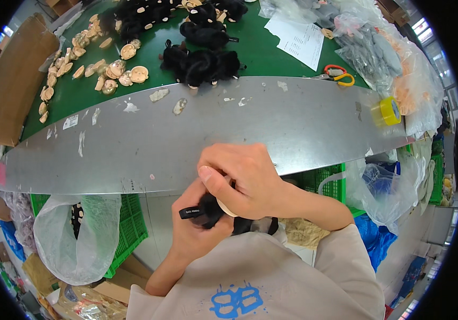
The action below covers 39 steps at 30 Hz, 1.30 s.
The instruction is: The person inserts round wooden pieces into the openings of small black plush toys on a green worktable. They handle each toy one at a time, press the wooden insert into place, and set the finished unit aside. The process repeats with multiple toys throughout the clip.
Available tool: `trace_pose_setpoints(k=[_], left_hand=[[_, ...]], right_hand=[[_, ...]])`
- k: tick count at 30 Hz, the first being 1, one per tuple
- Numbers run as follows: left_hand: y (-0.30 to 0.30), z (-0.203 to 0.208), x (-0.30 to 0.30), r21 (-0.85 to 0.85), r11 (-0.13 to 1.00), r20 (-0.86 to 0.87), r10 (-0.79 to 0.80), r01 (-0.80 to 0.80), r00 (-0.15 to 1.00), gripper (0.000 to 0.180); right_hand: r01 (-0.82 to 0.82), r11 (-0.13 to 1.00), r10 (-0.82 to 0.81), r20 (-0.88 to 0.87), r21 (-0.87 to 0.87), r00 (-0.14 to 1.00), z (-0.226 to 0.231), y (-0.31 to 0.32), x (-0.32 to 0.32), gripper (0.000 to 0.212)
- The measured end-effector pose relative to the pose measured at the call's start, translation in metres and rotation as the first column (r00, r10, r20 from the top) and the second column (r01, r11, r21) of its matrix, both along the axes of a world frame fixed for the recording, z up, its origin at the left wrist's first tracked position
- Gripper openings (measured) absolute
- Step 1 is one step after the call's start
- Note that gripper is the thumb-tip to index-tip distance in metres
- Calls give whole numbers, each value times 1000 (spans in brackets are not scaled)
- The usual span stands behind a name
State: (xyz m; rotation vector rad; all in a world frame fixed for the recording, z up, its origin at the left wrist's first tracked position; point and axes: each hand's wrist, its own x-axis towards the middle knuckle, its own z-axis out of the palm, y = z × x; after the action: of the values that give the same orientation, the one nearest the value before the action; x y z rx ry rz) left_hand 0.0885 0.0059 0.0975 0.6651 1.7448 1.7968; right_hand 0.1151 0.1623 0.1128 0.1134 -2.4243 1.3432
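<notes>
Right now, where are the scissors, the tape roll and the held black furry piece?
Scissors [337, 78]: head view, base of the yellow handle.
Tape roll [386, 112]: head view, yellow wound surface.
Black furry piece [208, 208]: head view, exposed fur.

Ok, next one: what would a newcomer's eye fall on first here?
Probably, at centre, the left hand holding a black furry piece with the right hand curled over it. Beyond, black plush pieces lie on the green surface, pale rounded pieces scattered to the left. A yellow tape roll sits far right.
</notes>
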Motion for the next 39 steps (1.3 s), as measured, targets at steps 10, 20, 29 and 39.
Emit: trace_pose_setpoints(k=[10,20,29,39], left_hand=[[4,-12,10,-40,965,-323,234,-261,917,51],[1,-27,-13,-133,915,-74,374,-381,924,15],[-5,-37,-23,263,950,34,165,-168,986,25],[6,-55,-23,142,964,-233,251,-223,939,29]], right_hand=[[20,983,-30,-55,-185,998,-18,2,5,41],[49,946,-12,117,-320,993,-23,12,7,28],[119,992,-119,-23,-30,993,-25,1,18,34],[103,840,-110,18,-533,994,-55,-15,9,34]])
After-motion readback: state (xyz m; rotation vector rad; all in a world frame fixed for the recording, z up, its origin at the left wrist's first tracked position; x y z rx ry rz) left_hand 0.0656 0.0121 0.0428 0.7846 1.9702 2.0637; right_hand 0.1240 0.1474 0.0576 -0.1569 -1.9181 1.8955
